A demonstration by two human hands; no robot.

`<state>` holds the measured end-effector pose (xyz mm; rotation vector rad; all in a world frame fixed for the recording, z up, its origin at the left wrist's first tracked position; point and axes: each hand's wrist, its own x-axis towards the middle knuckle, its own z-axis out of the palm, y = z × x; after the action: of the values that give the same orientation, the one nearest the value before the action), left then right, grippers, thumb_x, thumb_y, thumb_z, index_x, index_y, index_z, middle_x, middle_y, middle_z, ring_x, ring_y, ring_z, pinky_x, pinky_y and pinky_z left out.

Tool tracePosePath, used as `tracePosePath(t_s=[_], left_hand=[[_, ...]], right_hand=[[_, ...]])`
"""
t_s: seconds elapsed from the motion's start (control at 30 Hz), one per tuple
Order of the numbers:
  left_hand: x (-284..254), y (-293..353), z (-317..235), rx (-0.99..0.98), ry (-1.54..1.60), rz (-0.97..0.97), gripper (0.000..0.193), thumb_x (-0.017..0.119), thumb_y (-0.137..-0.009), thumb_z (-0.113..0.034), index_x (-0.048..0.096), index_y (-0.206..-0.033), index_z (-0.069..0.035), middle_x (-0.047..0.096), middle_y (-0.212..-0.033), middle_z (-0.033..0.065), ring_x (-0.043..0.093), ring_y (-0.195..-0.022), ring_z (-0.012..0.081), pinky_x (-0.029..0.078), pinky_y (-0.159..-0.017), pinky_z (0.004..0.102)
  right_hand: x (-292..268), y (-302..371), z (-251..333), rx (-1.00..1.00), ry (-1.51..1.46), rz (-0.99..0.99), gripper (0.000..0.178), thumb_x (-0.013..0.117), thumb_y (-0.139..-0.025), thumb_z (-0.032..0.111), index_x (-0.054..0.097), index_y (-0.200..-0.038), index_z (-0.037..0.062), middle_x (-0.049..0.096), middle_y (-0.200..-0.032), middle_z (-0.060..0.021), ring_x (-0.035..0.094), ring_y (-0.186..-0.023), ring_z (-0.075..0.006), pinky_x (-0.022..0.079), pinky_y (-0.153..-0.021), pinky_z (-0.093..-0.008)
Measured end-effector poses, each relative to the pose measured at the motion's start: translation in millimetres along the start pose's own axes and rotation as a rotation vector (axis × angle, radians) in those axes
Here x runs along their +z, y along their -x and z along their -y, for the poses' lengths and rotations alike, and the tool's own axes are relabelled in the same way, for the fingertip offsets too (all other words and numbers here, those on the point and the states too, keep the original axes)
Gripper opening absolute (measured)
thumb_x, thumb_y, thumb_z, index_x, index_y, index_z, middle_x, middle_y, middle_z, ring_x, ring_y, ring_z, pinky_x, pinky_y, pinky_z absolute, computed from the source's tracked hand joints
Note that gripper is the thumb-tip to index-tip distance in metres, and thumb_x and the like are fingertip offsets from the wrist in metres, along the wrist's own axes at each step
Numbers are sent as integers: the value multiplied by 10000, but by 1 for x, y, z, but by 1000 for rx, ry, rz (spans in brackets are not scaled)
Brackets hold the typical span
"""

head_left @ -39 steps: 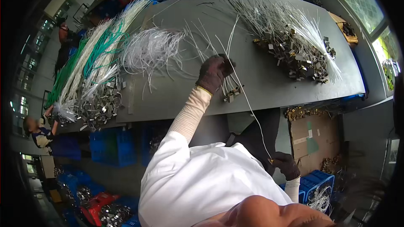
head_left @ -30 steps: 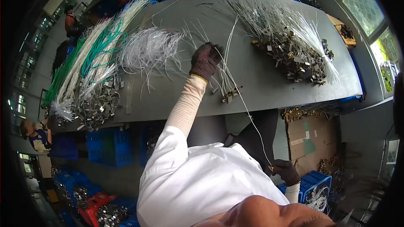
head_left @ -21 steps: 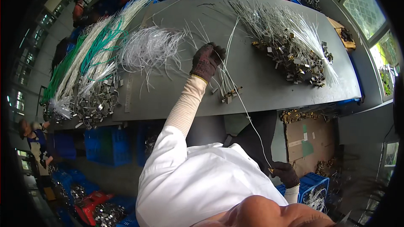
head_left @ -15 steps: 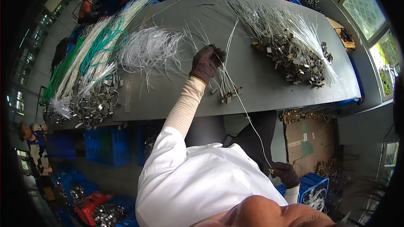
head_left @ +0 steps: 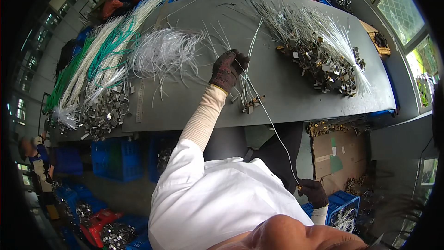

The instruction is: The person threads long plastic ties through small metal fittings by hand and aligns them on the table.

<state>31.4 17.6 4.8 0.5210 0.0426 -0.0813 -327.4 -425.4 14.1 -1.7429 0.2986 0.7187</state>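
Note:
My left hand (head_left: 229,70), in a dark glove, is closed above the middle of the grey table, gripping thin pale wires. One thin wire (head_left: 276,129) runs in a long curve from there past the table's front edge. Low on the right, my right hand (head_left: 314,193), also gloved, pinches the lower end of that wire, where a small brass-coloured piece (head_left: 299,187) shows. Just below my left hand, a few wires with small metal blocks (head_left: 252,105) lie on the table. A tangle of clear strands (head_left: 166,53) is to the left of my left hand.
A big heap of wires with metal blocks (head_left: 323,67) covers the table's right side. Bundles of white and green wires (head_left: 104,58) lie at the left. By my right hand stand a blue crate (head_left: 344,201) and a cardboard sheet (head_left: 340,157). Other people are at the far left.
My two hands and the wire between them stay almost in place. At the left, people in the background have shifted their posture.

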Motion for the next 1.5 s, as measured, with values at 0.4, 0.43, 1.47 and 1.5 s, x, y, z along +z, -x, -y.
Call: tracePosePath(t_s=[0.4,0.43,1.47,1.5], left_hand=[[6,14,5,3,90,87,184,632,-952,-140,644,-1104,-39,699,-1018,127,683,-1007,337,584,-885,457],[9,19,6,2,90,87,184,632,-952,-140,644,-1104,-39,699,-1018,127,683,-1007,337,584,-885,457],[29,167,49,-202,-373,226,173,653,-960,-106,685,-1108,-22,651,-1209,103,593,-1110,176,461,-981,309],[28,167,50,-202,-371,225,173,653,-960,-106,685,-1108,-22,651,-1209,103,593,-1110,176,461,-981,309]], right_hand=[[-2,-3,-4,-31,23,-25,301,689,-770,120,743,-1053,30,710,-811,-40,624,-716,-105,469,-613,-264],[-4,-6,-12,-8,15,-6,290,686,-785,123,745,-1056,38,707,-807,-34,617,-710,-98,462,-604,-260],[127,-155,173,-264,-636,488,411,724,-936,201,609,-1294,36,668,-1019,-56,592,-799,-107,519,-690,-296],[133,-152,188,-347,-588,441,447,728,-923,237,605,-1292,18,668,-1071,-62,609,-846,-127,516,-740,-292]])
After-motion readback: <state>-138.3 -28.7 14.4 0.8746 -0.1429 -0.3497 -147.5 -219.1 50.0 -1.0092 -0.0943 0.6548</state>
